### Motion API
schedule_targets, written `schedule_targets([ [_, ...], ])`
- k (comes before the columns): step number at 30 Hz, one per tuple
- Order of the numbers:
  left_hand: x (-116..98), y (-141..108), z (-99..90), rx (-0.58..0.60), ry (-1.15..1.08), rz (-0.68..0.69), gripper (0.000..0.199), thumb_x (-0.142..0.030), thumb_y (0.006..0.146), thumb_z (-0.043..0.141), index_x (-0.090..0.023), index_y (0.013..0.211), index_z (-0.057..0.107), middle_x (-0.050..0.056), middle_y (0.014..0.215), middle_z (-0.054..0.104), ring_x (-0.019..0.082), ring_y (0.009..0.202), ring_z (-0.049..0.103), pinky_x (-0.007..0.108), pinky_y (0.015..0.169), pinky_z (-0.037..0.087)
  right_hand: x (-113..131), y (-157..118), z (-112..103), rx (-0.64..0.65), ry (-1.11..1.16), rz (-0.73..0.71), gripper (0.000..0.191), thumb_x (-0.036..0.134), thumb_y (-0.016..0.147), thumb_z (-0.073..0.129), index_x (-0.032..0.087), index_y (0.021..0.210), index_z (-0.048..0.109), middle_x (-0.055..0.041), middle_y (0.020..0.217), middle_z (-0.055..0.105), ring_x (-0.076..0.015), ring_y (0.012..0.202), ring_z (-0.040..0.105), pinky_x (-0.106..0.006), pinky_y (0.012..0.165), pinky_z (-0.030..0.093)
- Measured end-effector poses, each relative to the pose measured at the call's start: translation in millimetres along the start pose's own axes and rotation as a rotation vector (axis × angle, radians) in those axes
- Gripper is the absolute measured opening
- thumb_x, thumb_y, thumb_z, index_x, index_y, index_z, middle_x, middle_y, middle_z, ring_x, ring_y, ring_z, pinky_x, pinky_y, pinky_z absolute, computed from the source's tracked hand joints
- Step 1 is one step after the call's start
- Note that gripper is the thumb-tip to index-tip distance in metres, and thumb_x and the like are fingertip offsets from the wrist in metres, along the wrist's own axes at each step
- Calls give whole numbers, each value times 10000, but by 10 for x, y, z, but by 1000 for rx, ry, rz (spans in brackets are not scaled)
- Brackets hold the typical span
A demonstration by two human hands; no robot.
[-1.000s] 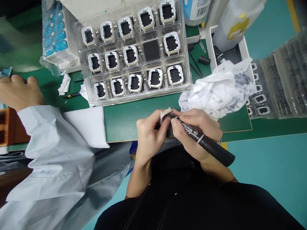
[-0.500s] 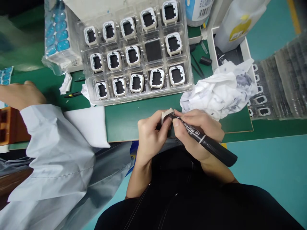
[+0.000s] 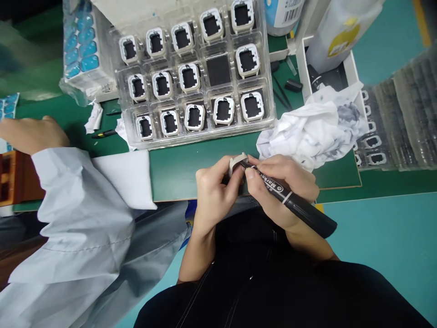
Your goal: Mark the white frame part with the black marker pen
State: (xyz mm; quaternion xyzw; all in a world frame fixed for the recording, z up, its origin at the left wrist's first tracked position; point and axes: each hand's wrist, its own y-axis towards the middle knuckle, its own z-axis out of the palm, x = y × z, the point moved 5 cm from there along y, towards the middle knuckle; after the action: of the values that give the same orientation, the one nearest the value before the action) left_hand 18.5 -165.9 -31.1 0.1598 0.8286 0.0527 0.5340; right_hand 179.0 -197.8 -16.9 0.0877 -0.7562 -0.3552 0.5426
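Observation:
A small light watch-case frame (image 3: 238,160) is pinched between the thumb and fingers of my left hand (image 3: 215,189), near the table's front edge. In my right hand (image 3: 282,191) is a black marker (image 3: 293,204), its tip against or just inside the frame; my fingers hide the exact contact. Beyond my hands, a clear plastic tray (image 3: 201,137) holds rows of similar white frames (image 3: 223,110), each in its own compartment. One compartment (image 3: 218,70) in the middle row shows only its black bottom.
A crumpled stained cloth (image 3: 307,132) lies right of the tray. Behind it a white box (image 3: 355,73) holds a bottle (image 3: 341,41). At left are a folded white cloth (image 3: 128,177), a co-worker's sleeve (image 3: 82,205) and an orange bin (image 3: 25,180). Stacked trays (image 3: 406,114) stand far right.
The co-worker's hand and sleeve at the left have shifted slightly. My hands keep nearly the same pose, with the frame and marker still held.

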Motion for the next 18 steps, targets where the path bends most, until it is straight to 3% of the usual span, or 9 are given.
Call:
schedule_targets([
  [6, 15, 11, 12, -8, -53, -90, 188, -294, 1082, 755, -192, 928, 791, -36, 673, 602, 97, 580, 453, 231, 541, 390, -40, -33, 7, -3, 58, 30, 183, 165, 948, 884, 298, 992, 765, 10, 915, 863, -225, 859, 895, -357, 797, 785],
  [13, 95, 40, 51, 78, -472, -371, 232, -352, 943, 975, -196, 884, 814, -37, 630, 672, 89, 512, 549, 195, 462, 386, -23, -42, 10, -50, 120, 91, 178, 186, 944, 892, 295, 970, 753, 11, 911, 866, -261, 922, 924, -351, 738, 756],
  [18, 74, 69, 42, 83, -584, -440, 227, -339, 913, 1008, -186, 878, 843, -37, 597, 674, 80, 468, 555, 177, 434, 411, -42, -60, 5, -42, 122, 70, 158, 233, 972, 889, 315, 1000, 756, 21, 922, 876, -247, 918, 920, -350, 763, 764],
])
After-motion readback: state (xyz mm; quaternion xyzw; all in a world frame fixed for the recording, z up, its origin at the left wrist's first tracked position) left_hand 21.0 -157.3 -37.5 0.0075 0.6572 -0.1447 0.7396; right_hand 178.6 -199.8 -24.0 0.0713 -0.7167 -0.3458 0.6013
